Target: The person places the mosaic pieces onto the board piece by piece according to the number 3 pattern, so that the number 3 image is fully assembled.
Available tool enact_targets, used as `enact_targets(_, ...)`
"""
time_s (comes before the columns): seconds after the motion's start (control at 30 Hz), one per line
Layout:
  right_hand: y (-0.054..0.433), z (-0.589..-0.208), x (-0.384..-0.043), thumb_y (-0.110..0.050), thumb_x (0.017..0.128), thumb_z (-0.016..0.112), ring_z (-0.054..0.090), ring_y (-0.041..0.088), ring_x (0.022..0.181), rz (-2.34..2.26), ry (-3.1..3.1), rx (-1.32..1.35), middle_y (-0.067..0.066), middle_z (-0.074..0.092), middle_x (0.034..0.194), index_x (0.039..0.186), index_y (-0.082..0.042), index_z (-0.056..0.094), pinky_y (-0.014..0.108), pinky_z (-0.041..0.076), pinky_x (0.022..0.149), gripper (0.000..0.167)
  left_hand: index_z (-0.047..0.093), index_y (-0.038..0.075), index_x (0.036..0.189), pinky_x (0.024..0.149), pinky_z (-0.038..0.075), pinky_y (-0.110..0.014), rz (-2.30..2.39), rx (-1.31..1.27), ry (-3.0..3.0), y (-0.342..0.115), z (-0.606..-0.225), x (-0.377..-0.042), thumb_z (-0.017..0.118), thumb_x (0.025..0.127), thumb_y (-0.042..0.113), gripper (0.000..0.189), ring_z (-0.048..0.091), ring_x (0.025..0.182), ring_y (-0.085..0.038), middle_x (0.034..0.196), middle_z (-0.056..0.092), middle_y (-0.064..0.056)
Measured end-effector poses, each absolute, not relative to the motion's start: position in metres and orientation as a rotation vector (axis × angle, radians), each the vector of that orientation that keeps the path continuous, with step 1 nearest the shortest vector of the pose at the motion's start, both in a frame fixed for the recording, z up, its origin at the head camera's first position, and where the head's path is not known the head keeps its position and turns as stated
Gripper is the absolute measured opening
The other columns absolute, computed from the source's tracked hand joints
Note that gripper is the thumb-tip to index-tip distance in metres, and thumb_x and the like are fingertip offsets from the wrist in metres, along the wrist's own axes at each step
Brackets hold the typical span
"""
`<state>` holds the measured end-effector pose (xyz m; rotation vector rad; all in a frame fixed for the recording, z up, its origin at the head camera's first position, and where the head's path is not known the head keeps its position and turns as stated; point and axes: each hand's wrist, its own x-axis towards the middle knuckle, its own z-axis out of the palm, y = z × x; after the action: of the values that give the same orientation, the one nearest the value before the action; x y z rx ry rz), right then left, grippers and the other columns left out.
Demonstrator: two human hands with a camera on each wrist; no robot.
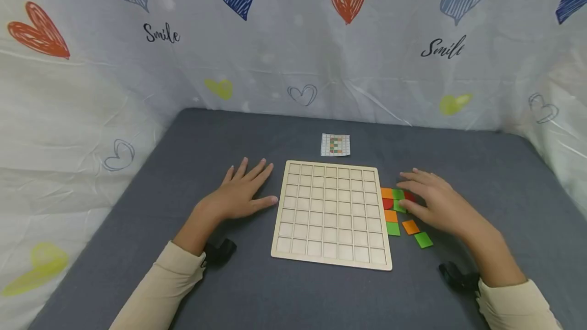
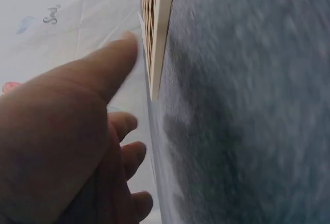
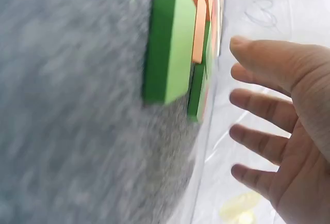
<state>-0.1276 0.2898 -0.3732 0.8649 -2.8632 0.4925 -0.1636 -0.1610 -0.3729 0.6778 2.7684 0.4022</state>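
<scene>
A pale wooden grid board (image 1: 331, 216) lies on the grey cloth between the two hands, its square cells bare. To its left, the left hand (image 1: 240, 192) has its fingers spread, the thumb pointing at the board's edge; it holds nothing. Over the colored tiles right of the board hovers the right hand (image 1: 433, 200), fingers extended and holding nothing. Among those tiles are an orange tile (image 1: 410, 227), a green tile (image 1: 423, 240) and a red tile (image 1: 388, 203); the hand partly hides others. In the right wrist view a green tile (image 3: 170, 43) lies apart from the fingers.
Behind the board lies a small printed card (image 1: 335, 145) with a colored grid pattern. Grey cloth (image 1: 321, 294) covers the table. A white curtain (image 1: 284, 55) with hearts and writing hangs around its back and sides. Both wrists wear black devices (image 1: 221, 252).
</scene>
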Motion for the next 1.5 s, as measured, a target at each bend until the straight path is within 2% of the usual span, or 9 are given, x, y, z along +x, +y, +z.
enact_targets(0.17, 0.278, -0.369, -0.134, -0.007, 0.087, 0.078, 0.058, 0.043, 0.117, 0.485, -2.871, 0.898, 0.020, 0.066, 0.123, 0.112, -0.002, 0.074, 0.059, 0.048, 0.093, 0.026, 0.016, 0.018, 0.163, 0.115, -0.002, -0.064, 0.402, 0.703, 2.692, -0.156, -0.374, -0.160, 0.054, 0.099, 0.057, 0.083, -0.005, 0.150, -0.041, 0.167, 0.009, -0.008)
enact_targets(0.43, 0.265, -0.369, -0.140, -0.004, 0.087, 0.078, 0.067, 0.031, 0.099, 0.437, -2.868, 0.945, 0.010, 0.072, 0.108, 0.104, -0.006, 0.077, 0.050, 0.055, 0.081, 0.017, 0.018, 0.019, 0.163, 0.115, 0.001, -0.066, 0.399, 0.714, 2.670, -0.155, -0.375, -0.159, 0.053, 0.100, 0.055, 0.080, -0.003, 0.150, -0.042, 0.167, 0.011, -0.010)
enact_targets(0.6, 0.262, -0.370, -0.143, -0.001, 0.088, 0.075, 0.067, 0.027, 0.091, 0.414, -2.915, 0.949, 0.008, 0.072, 0.102, 0.101, -0.006, 0.077, 0.047, 0.055, 0.075, 0.015, 0.019, 0.021, 0.163, 0.115, 0.000, -0.066, 0.382, 0.715, 2.652, -0.155, -0.374, -0.159, 0.051, 0.101, 0.056, 0.078, -0.005, 0.150, -0.042, 0.167, 0.009, -0.010)
enact_targets(0.83, 0.257, -0.368, -0.146, 0.001, 0.087, 0.075, 0.067, 0.031, 0.093, 0.339, -2.968, 0.918, 0.010, 0.072, 0.102, 0.101, -0.003, 0.077, 0.048, 0.056, 0.076, 0.015, 0.013, 0.024, 0.163, 0.115, -0.006, -0.063, 0.352, 0.677, 2.625, -0.154, -0.377, -0.160, 0.044, 0.102, 0.059, 0.077, -0.012, 0.150, -0.038, 0.168, 0.002, -0.006)
enact_targets(1.03, 0.254, -0.365, -0.147, -0.005, 0.088, 0.077, 0.068, 0.030, 0.089, 0.316, -2.998, 0.913, 0.010, 0.073, 0.100, 0.100, -0.003, 0.078, 0.046, 0.056, 0.074, 0.012, 0.009, 0.027, 0.163, 0.115, -0.010, -0.059, 0.361, 0.644, 2.616, -0.153, -0.383, -0.160, 0.041, 0.102, 0.061, 0.077, -0.017, 0.150, -0.033, 0.167, -0.003, -0.001)
enact_targets(1.33, 0.252, -0.363, -0.148, -0.008, 0.088, 0.078, 0.068, 0.024, 0.081, 0.298, -3.002, 0.925, 0.007, 0.073, 0.094, 0.098, -0.003, 0.078, 0.043, 0.057, 0.070, 0.011, 0.010, 0.023, 0.163, 0.115, -0.010, -0.061, 0.373, 0.659, 2.603, -0.153, -0.381, -0.160, 0.043, 0.099, 0.066, 0.084, -0.016, 0.150, -0.036, 0.168, -0.002, -0.005)
enact_targets(1.5, 0.250, -0.361, -0.150, -0.008, 0.088, 0.077, 0.067, 0.021, 0.078, 0.272, -3.014, 0.933, 0.006, 0.073, 0.092, 0.098, -0.004, 0.078, 0.041, 0.057, 0.068, 0.010, 0.005, 0.028, 0.163, 0.115, -0.012, -0.059, 0.336, 0.648, 2.609, -0.154, -0.386, -0.163, 0.040, 0.098, 0.070, 0.085, -0.019, 0.149, -0.033, 0.167, -0.006, 0.000)
